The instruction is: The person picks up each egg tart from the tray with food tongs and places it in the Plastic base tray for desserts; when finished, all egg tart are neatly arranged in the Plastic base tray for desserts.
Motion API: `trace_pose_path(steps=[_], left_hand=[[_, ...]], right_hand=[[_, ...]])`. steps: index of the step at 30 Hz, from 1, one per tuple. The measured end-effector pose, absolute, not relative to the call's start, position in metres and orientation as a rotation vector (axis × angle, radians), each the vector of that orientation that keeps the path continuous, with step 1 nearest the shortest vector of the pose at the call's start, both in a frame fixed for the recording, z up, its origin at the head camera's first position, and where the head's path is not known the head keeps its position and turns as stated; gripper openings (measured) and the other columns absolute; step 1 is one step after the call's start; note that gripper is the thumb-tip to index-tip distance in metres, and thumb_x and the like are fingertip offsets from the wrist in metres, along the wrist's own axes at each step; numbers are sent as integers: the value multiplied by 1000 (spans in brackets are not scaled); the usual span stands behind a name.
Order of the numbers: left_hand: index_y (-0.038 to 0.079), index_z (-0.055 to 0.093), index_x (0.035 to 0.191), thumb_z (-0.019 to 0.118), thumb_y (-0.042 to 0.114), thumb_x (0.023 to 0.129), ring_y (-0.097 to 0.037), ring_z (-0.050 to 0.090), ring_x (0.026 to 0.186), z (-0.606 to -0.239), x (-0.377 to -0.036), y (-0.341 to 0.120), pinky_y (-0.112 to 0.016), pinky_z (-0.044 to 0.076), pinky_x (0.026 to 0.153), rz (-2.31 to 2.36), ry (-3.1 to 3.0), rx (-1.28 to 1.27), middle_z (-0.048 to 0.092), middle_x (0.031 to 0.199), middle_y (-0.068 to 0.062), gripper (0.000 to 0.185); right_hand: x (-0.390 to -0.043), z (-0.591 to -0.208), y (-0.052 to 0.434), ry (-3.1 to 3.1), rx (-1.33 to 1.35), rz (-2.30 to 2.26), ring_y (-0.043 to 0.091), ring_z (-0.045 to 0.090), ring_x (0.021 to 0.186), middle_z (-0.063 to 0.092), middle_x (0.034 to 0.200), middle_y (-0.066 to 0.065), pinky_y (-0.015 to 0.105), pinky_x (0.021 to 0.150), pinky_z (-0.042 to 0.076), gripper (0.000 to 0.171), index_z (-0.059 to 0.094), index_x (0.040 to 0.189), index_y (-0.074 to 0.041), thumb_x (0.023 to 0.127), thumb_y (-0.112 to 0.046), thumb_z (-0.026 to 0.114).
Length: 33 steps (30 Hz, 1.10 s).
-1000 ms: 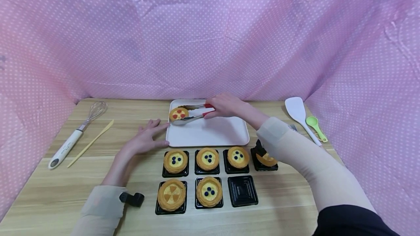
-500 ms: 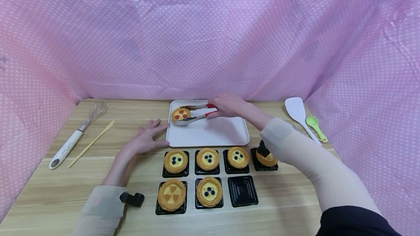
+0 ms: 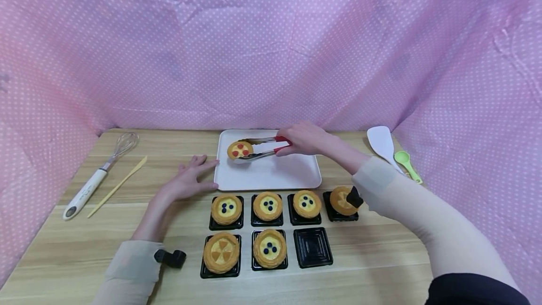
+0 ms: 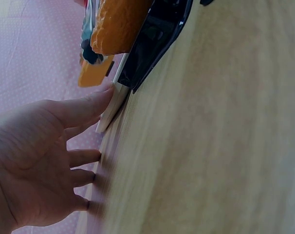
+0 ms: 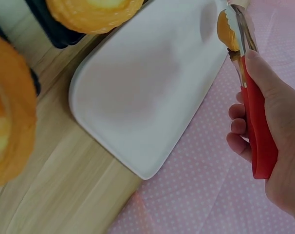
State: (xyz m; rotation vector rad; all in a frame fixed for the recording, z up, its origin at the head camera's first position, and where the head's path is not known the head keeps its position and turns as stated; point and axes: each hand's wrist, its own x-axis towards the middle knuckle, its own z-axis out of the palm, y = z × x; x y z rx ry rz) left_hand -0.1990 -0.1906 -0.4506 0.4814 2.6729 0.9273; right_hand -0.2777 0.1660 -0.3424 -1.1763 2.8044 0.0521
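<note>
My right hand (image 3: 302,139) grips the red handles of a pair of metal tongs (image 5: 260,131). Between the tong tips sits an egg tart (image 3: 240,149) with red pieces on top, held over the left part of a white tray (image 3: 267,175); a shadow falls on the tray beneath it. At the tray's left edge, my left hand (image 3: 188,180) lies with fingers spread. In the left wrist view its thumb (image 4: 96,103) touches the tray's rim, and the other fingertips reach down to the tabletop.
Before the tray stand black square holders with several tarts, such as a blueberry-topped tart (image 3: 226,209); one holder (image 3: 313,247) is bare. A whisk (image 3: 95,180) and a yellow stick (image 3: 117,186) lie left; a white spatula (image 3: 381,142) and green spoon (image 3: 404,159) lie right.
The right hand, tongs and red-topped tart have moved right, away from the tray's left edge. The right forearm has shifted right, uncovering more of the rightmost tart. The left hand stays put.
</note>
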Motion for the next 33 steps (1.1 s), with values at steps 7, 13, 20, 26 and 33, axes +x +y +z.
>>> trace_pose_path(steps=[7,13,20,26,33], left_hand=[[17,38,159,72,44,93,-57,-3,156,-450,-200,-190,-78,-11,120,910,2680,487,7,170,-31,79],[17,38,159,72,43,93,-56,-3,156,-451,-199,-188,-78,-11,120,911,2675,488,7,170,-31,78],[17,38,159,72,43,93,-57,-4,156,-450,-199,-188,-78,-11,120,916,2674,500,7,170,-31,79],[17,37,160,71,43,94,-57,-5,156,-449,-198,-190,-77,-11,120,914,2678,497,6,170,-31,79],[17,37,160,71,43,94,-57,-4,156,-450,-198,-192,-78,-11,120,903,2680,508,6,170,-31,79]], right_hand=[[-266,-337,183,2848,-1171,44,12,52,63,63,77,-3,26,54,37,52,70,120,-14,92,-57,69],[-251,-333,207,2879,-1206,19,10,52,64,63,76,-5,25,55,38,48,71,120,-16,91,-55,72],[-226,-323,240,2929,-1231,-15,7,47,63,58,74,-8,23,52,34,40,69,109,-19,88,-52,76],[-206,-317,269,2960,-1264,-8,1,46,64,56,73,-13,20,54,38,35,69,107,-21,88,-50,77],[-175,-309,296,2947,-1248,-53,-3,46,66,54,77,-18,17,57,40,31,69,108,-25,87,-45,79]])
